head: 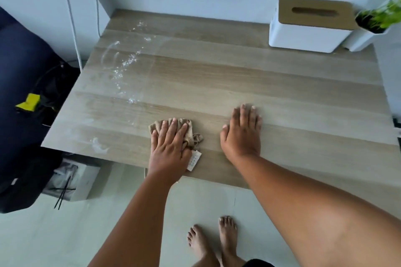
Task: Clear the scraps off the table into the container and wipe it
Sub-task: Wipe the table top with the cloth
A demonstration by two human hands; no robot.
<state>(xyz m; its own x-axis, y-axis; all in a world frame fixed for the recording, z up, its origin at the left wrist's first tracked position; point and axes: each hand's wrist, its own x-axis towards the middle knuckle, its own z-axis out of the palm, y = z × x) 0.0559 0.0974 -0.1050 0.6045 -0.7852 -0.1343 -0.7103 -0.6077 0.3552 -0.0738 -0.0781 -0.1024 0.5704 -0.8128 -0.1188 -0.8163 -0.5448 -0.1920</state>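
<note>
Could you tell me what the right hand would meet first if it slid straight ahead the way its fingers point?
Probably nothing: the right hand points up bare table, passing left of the tissue box, likely reaching the wall.

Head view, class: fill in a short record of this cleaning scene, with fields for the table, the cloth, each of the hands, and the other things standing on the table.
table: wooden table, wet streaks and droplets on its left part
cloth: beige cloth, bunched near the front edge, white tag showing
left hand: left hand presses flat on the cloth
right hand: right hand rests flat on bare wood, holds nothing
far right corner: white tissue box beside a potted plant
</note>
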